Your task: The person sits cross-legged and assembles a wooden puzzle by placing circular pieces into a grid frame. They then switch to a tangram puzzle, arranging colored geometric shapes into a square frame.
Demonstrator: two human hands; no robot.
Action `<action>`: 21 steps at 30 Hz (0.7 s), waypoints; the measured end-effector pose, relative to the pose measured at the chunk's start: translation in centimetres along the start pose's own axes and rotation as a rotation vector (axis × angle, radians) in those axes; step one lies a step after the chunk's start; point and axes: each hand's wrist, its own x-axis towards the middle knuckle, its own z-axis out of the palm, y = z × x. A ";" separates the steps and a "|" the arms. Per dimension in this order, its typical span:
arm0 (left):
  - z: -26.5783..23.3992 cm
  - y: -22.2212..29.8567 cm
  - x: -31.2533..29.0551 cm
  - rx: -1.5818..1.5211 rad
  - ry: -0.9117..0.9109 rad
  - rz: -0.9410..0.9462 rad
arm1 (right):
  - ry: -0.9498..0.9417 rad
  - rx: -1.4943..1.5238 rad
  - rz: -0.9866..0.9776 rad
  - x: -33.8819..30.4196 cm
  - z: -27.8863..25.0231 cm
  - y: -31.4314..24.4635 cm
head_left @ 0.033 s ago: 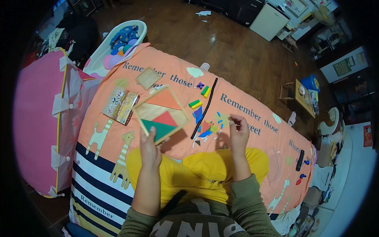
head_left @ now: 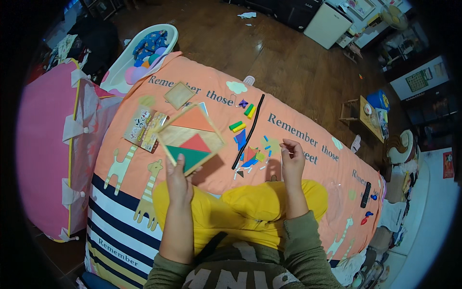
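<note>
- Head view, center left: a left hand [head_left: 178,182] grips a shallow square wooden tray [head_left: 176,137] by its lower corner, thumb over the front and fingers folded beneath, closed firmly on the rim. The tray tilts above the bedding.
- Within the tray's raised pale frame lie flat, matte shapes: a broad orange piece [head_left: 193,120], a red triangle [head_left: 196,143] and a large green triangle [head_left: 185,156], bare wood grain showing between them.
- Center right: a right hand [head_left: 294,167] is raised, thumb and forefinger bent close together; whether anything small sits between them, one cannot tell.
- Center: a scatter of small pieces lies on the soft peach bedding [head_left: 211,79], among them slim blue rods [head_left: 266,138], short white sticks, and flat angular pieces in blue, red and yellow-green, several overlapping.
- Just above the scatter: smooth green and yellow blocks rest in pairs, with a purple star-like piece [head_left: 243,103] higher up. A long, thin black strip [head_left: 254,117] runs slantwise beside them.
- Upper left of center: a thin square wooden panel [head_left: 179,95] lies flat; below and to its left rests a printed, glossy-looking box [head_left: 141,129].
- Lower center: crossed legs in creased yellow trousers [head_left: 250,207].
- Upper left: a smooth white tub [head_left: 114,66] holds rounded, balloon-like shapes and patterned blue cloth.
</note>
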 end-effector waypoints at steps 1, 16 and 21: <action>-0.1 0.5 0.2 -0.003 0.017 0.015 | -0.017 -0.054 0.040 1.0 -1.2 2.2; 1.1 0.9 1.4 -0.032 0.227 -0.002 | -0.446 -1.035 -0.466 4.2 8.1 12.1; 0.3 0.6 1.7 -0.110 0.238 -0.010 | -0.438 -1.064 -0.531 3.2 8.8 13.6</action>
